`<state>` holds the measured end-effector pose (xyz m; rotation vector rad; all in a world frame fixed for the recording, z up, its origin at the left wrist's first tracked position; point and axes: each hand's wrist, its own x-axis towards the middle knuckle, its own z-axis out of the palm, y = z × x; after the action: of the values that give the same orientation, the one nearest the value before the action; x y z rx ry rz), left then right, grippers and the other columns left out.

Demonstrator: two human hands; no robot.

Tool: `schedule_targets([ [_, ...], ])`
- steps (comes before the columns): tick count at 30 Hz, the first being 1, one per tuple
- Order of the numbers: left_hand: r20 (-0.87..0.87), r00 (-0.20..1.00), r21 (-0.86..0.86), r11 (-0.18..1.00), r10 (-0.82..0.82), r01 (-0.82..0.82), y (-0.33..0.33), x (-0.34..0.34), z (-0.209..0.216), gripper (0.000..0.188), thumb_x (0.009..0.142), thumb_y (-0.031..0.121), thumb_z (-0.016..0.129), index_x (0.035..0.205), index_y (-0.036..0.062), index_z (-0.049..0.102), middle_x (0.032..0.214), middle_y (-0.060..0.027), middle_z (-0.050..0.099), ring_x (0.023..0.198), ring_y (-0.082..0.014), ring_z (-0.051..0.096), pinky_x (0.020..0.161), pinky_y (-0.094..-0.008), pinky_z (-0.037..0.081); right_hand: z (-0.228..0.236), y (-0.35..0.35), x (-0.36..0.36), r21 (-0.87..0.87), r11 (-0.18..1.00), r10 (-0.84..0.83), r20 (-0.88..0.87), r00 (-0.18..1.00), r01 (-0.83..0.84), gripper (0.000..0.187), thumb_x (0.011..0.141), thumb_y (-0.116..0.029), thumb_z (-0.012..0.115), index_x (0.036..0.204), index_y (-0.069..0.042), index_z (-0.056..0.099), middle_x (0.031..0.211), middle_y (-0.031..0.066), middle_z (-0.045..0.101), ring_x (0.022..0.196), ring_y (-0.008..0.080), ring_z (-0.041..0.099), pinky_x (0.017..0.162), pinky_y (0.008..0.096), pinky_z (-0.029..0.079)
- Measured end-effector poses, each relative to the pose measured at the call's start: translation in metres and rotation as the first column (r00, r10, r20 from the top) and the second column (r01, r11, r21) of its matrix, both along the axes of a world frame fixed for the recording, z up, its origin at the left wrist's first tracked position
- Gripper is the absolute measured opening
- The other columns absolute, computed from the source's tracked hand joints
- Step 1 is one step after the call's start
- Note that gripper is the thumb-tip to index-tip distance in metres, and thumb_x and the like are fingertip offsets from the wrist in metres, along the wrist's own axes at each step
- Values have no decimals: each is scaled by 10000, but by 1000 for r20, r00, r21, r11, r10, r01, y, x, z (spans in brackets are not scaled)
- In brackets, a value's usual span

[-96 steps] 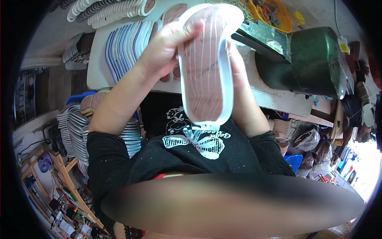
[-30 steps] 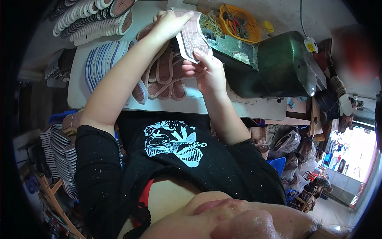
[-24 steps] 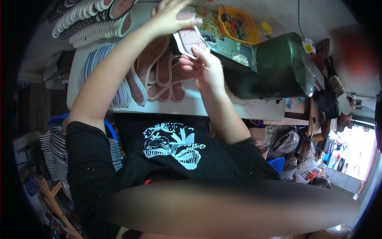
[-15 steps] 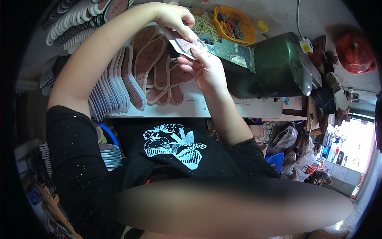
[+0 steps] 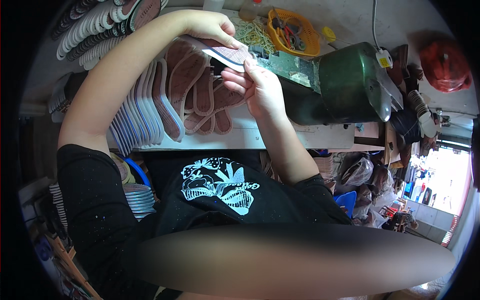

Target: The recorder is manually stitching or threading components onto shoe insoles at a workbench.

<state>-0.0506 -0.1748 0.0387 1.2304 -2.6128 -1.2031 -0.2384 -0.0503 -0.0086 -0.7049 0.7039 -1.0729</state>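
Both of my hands hold one insole (image 5: pixel 227 51), with a brown patterned face, a dark blue line and a white edge. My left hand (image 5: pixel 212 29) reaches over it from the far side, thumb pressed on its face. From the near side, my right hand (image 5: pixel 260 87) pinches its right end between thumb and fingers. The insole is beside the bed of a green sewing machine (image 5: pixel 352 82); the machine's working point is partly hidden by my hands. Left of it, loose brown insoles (image 5: pixel 187 75) lie overlapping on the white table (image 5: pixel 250 137).
A leaning row of white-edged insoles (image 5: pixel 142 107) stands at the left of the table. More stacked insoles (image 5: pixel 95 35) fill the far left. A yellow basket (image 5: pixel 312 42) of tools stands behind the machine, beside pale cut strips (image 5: pixel 252 36). A red bag (image 5: pixel 445 65) is at the far right.
My left hand has shifted slightly left and nearer me. The insole has turned with it, so more of its patterned face and edge shows. My right hand keeps its pinch.
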Motion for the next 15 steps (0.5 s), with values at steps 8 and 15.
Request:
schedule_targets([
  [8, -49, 991, 29, 992, 125, -124, 28, 2, -6, 394, 853, 408, 613, 734, 32, 628, 588, 25, 524, 541, -66, 443, 513, -263, 362, 5, 1, 0, 20, 1000, -14, -19, 1000, 14, 300, 929, -156, 506, 1095, 93, 520, 960, 202, 637, 809, 241, 677, 670, 305, 587],
  [15, -25, 956, 168, 944, 292, -284, 58, -11, -4, 422, 857, 425, 600, 788, 17, 688, 657, -18, 618, 550, -76, 507, 543, -250, 412, -1, 0, -7, -29, 998, -50, -132, 990, 47, 309, 911, -200, 548, 1089, 52, 568, 961, 118, 649, 776, 157, 657, 655, 273, 572],
])
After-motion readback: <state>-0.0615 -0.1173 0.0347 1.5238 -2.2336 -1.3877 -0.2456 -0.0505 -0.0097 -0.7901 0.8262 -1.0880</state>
